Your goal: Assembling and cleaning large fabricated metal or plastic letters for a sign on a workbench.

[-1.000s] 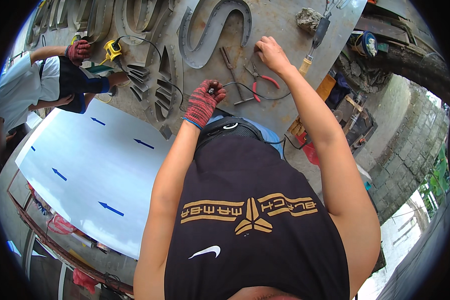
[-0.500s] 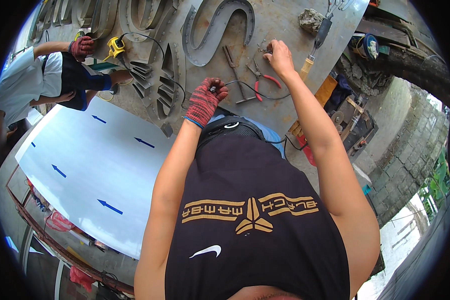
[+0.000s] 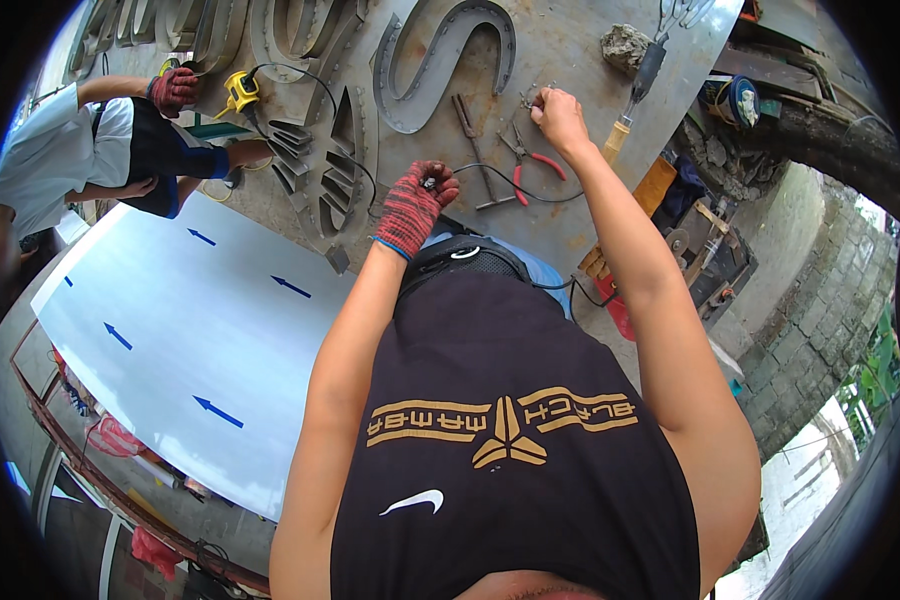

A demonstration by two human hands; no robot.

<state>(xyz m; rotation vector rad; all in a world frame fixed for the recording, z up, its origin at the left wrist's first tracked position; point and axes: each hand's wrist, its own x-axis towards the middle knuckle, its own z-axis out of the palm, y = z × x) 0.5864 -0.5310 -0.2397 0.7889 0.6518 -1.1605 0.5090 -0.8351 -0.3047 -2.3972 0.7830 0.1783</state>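
My left hand (image 3: pixel 417 208) wears a red-and-black knit glove; its fingers curl around a small, partly metallic thing too hidden to name. A black cable (image 3: pixel 515 172) runs close by its fingertips. Farther up and to the right, my bare right hand (image 3: pixel 562 122) has its fingers pinched together beside a few small metal bits (image 3: pixel 528 95) on the metal worktable (image 3: pixel 570 215). Whatever sits in that pinch is hidden. Between my hands lie pliers with red handles (image 3: pixel 519 170), jaws apart, and a rusty T-shaped hammer (image 3: pixel 483 160). An S-shaped metal letter (image 3: pixel 410 108) stands just beyond them.
A wood-handled tool (image 3: pixel 620 135) and a grey lump (image 3: pixel 625 48) lie to the right. More metal letter frames (image 3: pixel 342 165) and a yellow power tool (image 3: pixel 240 92) are at left, near another person's gloved hand (image 3: pixel 174 91). A white sheet with blue arrows (image 3: pixel 230 310) spreads at lower left.
The whole view has shifted slightly. My right fingertips have drawn a little off the small metal bits, which show more now. My left hand keeps its closed hold.
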